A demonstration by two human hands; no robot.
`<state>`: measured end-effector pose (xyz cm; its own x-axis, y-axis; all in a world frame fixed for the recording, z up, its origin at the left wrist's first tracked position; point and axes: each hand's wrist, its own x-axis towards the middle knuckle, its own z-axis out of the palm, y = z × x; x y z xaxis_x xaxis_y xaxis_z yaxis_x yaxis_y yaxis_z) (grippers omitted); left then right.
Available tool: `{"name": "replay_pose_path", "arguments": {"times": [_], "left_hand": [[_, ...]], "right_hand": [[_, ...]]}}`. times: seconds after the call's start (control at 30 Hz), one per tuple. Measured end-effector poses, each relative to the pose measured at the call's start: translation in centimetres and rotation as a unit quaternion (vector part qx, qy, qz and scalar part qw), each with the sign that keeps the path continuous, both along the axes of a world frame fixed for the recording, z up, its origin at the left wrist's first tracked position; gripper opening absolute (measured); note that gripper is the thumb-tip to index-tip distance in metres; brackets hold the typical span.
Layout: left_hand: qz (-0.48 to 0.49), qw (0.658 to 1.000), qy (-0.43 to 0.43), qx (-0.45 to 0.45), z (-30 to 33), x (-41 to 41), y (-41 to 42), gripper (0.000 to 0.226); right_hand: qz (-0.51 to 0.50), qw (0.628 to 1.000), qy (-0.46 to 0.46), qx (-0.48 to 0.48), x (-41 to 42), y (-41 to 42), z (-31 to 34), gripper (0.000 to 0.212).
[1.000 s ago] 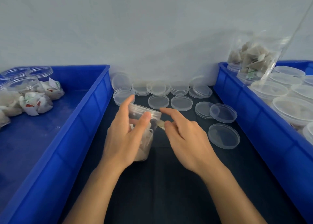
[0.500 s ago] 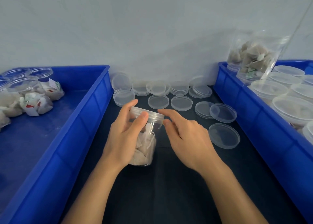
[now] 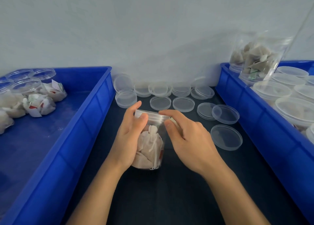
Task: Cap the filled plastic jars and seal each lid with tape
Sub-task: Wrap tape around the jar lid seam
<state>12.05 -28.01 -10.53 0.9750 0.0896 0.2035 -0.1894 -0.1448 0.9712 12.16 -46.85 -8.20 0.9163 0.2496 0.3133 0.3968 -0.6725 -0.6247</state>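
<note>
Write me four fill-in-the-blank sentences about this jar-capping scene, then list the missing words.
1. The left hand grips the side of a clear jar filled with ____ bags.
2. The right hand touches the jar's ____, which already sits on top.
3. The loose lids lie on the dark mat between two ____ bins.
4. The jars in the left bin lie on their ____.

Missing words: tea; lid; blue; sides

Single head-worn wide-angle view, looking forward and down from above the near edge of the table (image 3: 169,199); close over the hands, forearms entering from 6 o'clock; wall (image 3: 153,29) fills 12 o'clock; bins cut off at 9 and 3 o'clock.
</note>
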Motion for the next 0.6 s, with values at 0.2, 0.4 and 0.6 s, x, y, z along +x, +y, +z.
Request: {"name": "replay_pose_path", "arguments": {"times": [0.2,0.4,0.6], "left_hand": [[0.149,0.976,-0.071,0.140,0.8,-1.0,-1.2,0.056],[0.115,0.978,-0.061,0.162,0.4,-1.0,-2.2,0.071],[0.084,0.992,-0.044,0.084,0.9,-0.8,-1.2,0.072]], "right_hand": [[-0.022,1.000,-0.007,-0.010,-0.6,0.3,0.7,0.036],[0.007,1.000,0.011,0.001,-0.7,0.1,0.8,0.041],[-0.001,1.000,-0.011,-0.029,-0.5,-0.3,1.0,0.041]]}}
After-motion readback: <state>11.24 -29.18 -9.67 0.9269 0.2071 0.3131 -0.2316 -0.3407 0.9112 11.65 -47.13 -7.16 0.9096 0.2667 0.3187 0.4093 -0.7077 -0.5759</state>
